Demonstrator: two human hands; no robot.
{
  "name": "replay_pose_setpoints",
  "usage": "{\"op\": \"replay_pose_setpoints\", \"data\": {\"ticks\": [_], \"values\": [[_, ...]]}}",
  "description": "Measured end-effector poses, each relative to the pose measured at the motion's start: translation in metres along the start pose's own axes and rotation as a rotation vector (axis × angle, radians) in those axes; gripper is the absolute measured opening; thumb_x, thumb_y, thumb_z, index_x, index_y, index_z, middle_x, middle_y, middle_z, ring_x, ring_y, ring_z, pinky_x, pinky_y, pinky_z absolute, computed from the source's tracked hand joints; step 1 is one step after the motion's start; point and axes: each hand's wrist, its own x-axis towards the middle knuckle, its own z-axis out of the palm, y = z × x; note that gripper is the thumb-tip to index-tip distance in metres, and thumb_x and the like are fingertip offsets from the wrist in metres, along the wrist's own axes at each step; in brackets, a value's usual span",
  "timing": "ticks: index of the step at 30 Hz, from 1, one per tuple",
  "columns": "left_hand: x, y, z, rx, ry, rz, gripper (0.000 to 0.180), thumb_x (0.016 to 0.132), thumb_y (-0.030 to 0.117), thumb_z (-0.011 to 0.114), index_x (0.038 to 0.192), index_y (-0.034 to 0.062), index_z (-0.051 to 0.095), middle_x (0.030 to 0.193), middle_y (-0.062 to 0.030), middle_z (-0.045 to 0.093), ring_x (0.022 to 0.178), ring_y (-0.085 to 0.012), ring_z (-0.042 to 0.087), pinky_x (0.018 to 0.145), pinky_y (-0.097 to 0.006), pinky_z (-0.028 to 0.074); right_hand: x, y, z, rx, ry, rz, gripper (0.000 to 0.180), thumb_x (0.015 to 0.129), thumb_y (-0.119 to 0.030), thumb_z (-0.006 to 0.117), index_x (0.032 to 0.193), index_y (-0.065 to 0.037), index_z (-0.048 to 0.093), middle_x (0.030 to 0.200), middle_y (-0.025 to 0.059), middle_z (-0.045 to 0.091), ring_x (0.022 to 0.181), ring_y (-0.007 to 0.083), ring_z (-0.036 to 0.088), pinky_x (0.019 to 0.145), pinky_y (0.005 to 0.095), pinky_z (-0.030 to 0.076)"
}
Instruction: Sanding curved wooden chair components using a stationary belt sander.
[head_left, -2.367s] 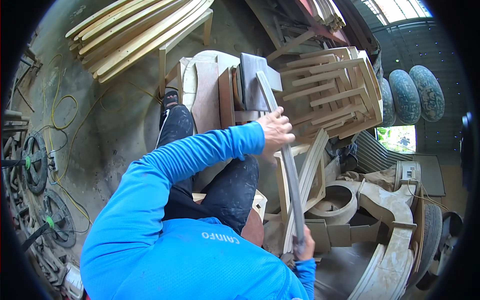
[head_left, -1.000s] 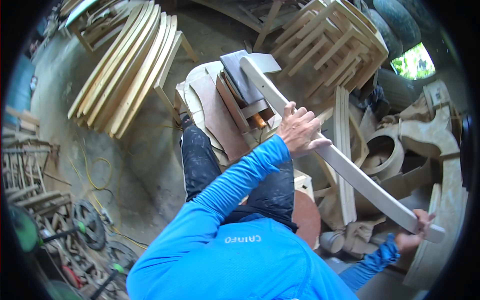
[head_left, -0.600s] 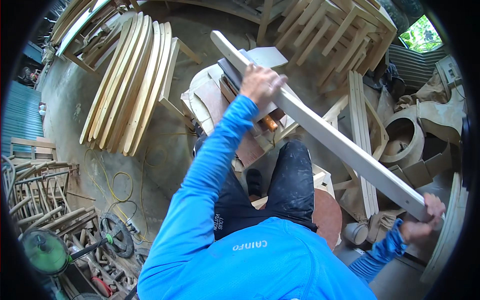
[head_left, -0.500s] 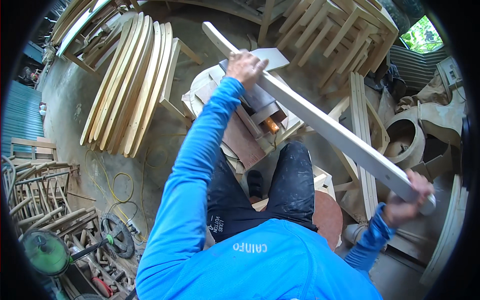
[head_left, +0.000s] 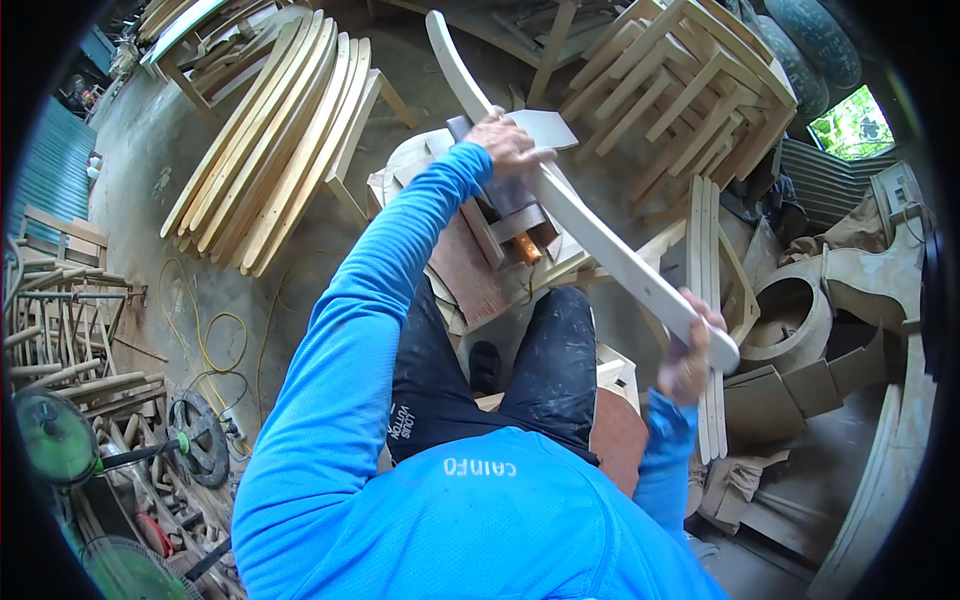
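i'm seeing left hand (head_left: 508,140) clamping mid-length and right hand (head_left: 688,352) gripping the near end of a long curved wooden slat (head_left: 590,222), lying diagonally w/ its middle over the sanding machine (head_left: 505,205), so working it looks underway, finish unclear.

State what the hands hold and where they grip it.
Both hold one long curved wooden slat: left hand grips near its middle, right hand grips its near end.
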Motion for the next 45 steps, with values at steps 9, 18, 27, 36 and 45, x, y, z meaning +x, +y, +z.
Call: {"op": "replay_pose_setpoints", "data": {"ticks": [9, 18, 27, 36, 45], "values": [[-0.107, 0.313, -0.01, -0.522, 0.638, 0.149, 0.057, 0.095, 0.058, 0.058, 0.067, 0.01, 0.069, 0.07, -0.0097, 0.066, 0.078, -0.029, 0.063, 0.093, -0.046, 0.043, -0.106, -0.337, -0.126, -0.393, 0.129, -0.16, 0.034, 0.087, -0.023, 0.076, 0.102, -0.012, 0.047, 0.096, 0.0061, 0.049, 0.098, 0.0253, 0.053, 0.106, 0.0461, 0.043], [-0.081, 0.199, -0.01, -0.601, 0.71, 0.073, 0.044, 0.098, 0.05, 0.057, 0.087, 0.0103, 0.072, 0.091, -0.0105, 0.067, 0.104, -0.0302, 0.06, 0.108, -0.051, 0.033, -0.096, -0.291, -0.014, -0.851, -0.309, -0.374, 0.043, 0.084, -0.032, 0.079, 0.103, -0.015, 0.045, 0.104, 0.0076, 0.048, 0.108, 0.0269, 0.047, 0.109, 0.0521, 0.034], [-0.016, -0.04, 0.004, -0.408, 0.226, -0.366, 0.076, 0.099, 0.071, 0.03, 0.143, 0.0162, 0.059, 0.167, -0.0101, 0.03, 0.158, -0.0312, 0.014, 0.126, -0.06, 0.004, 0.021, -0.016, 0.137, -0.638, -0.626, -0.545, 0.024, 0.084, 0.001, 0.079, 0.1, 0.0, 0.061, 0.112, 0.0235, 0.071, 0.115, 0.0395, 0.067, 0.102, 0.0539, 0.052], [-0.014, -0.045, 0.01, -0.205, 0.157, -0.371, 0.078, 0.102, 0.066, 0.027, 0.148, 0.0079, 0.051, 0.167, -0.0117, 0.029, 0.158, -0.0314, 0.014, 0.127, -0.053, 0.008, -0.003, 0.005, 0.132, -0.824, -0.699, -0.587, 0.027, 0.079, 0.001, 0.084, 0.093, -0.002, 0.062, 0.112, 0.0244, 0.073, 0.115, 0.0387, 0.069, 0.098, 0.0461, 0.055], [-0.106, 0.207, -0.035, -0.476, 0.74, 0.369, 0.075, 0.069, 0.07, 0.078, 0.101, 0.0045, 0.064, 0.095, -0.0126, 0.059, 0.099, -0.03, 0.056, 0.102, -0.048, 0.039, -0.097, -0.361, -0.019, -1.054, -0.634, -0.468, 0.031, 0.081, -0.017, 0.081, 0.097, -0.011, 0.056, 0.105, 0.0144, 0.061, 0.112, 0.0374, 0.061, 0.106, 0.0621, 0.043]]}}
